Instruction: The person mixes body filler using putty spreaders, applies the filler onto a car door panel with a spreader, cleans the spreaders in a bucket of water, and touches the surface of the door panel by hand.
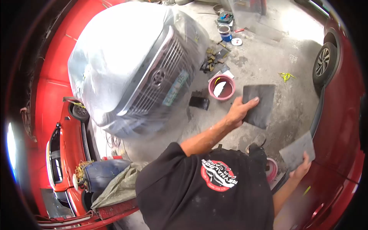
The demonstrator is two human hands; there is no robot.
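The left grip [240, 112] is closed on a dark sheet [261, 109], thumb on top, held above the floor [295, 103]. The right grip [301, 169] pinches a grey sheet [297, 150] by its lower edge, in front of the red car [341, 142]; contact with the car cannot be told. Beyond the dark sheet stands a pink bucket [210, 89], beside a plastic-wrapped van [159, 76]. Farther off is a blue can [226, 37].

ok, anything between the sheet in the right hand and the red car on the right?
Nothing visible. The sheet in the right hand overlaps the car's side in this view, with no other object between. Can't tell if they touch.
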